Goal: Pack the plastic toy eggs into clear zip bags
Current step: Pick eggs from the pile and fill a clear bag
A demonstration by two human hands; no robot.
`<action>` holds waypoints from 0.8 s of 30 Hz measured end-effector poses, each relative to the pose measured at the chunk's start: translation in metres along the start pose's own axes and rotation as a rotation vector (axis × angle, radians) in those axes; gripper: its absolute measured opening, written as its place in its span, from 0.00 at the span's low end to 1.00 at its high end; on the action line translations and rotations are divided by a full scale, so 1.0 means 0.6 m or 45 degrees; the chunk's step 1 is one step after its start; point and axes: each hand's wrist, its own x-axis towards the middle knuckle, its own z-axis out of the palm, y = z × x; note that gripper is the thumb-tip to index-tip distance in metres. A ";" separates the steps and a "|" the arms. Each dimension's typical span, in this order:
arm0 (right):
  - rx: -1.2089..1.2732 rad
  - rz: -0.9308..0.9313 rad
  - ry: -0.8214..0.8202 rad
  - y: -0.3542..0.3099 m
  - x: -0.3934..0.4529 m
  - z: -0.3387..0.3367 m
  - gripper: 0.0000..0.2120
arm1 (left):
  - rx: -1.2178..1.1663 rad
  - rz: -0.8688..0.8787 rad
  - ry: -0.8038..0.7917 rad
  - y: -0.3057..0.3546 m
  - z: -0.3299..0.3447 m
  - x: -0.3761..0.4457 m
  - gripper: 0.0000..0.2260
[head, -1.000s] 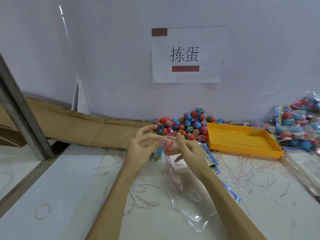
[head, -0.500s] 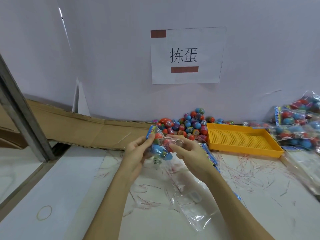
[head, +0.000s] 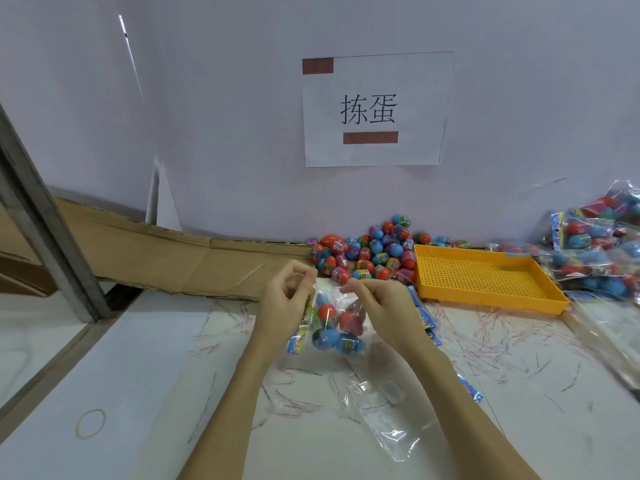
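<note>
item: clear plastic zip bag holding red and blue toy eggs (head: 334,323) — held just above the white tabletop (head: 166,375), in front of the loose heap of red and blue plastic toy eggs (head: 367,252) against the wall. the bag hangs mouth up, its long axis roughly vertical; the eggs have sunk to the lower end, and a printed blue card strip (head: 297,341) runs down its left edge.

left hand (head: 285,303): fingers curled, pinching the upper left corner of the bag mouth.
right hand (head: 384,303): fingers curled, pinching the upper right of the bag mouth. whether the zip is already pressed closed cannot be told — the film is too clear and too fine here.

risks, as judged: the load sits low and the hold is only at the top edge, so a slipped pinch on either side would tip the mouth and let eggs roll out onto the table. a zip pressed unevenly, or with film folded into the track, would leave a gap. the card strip could also catch in the seal.

other stock: empty clear plastic bag (head: 391,420) lying flat near the right forearm; yellow perforated plastic tray (head: 485,275) to the right of the heap; filled bags of eggs (head: 599,258) stacked at far right.
</note>
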 end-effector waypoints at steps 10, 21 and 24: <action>0.022 -0.044 -0.054 0.001 -0.003 0.010 0.10 | 0.244 0.033 0.363 -0.019 0.001 0.006 0.08; 0.364 0.061 0.330 0.001 0.007 -0.006 0.11 | 0.029 -0.191 -0.007 -0.017 0.004 0.004 0.26; 0.446 0.133 0.289 0.001 0.004 -0.006 0.15 | 0.072 -0.085 -0.021 -0.014 0.015 0.000 0.17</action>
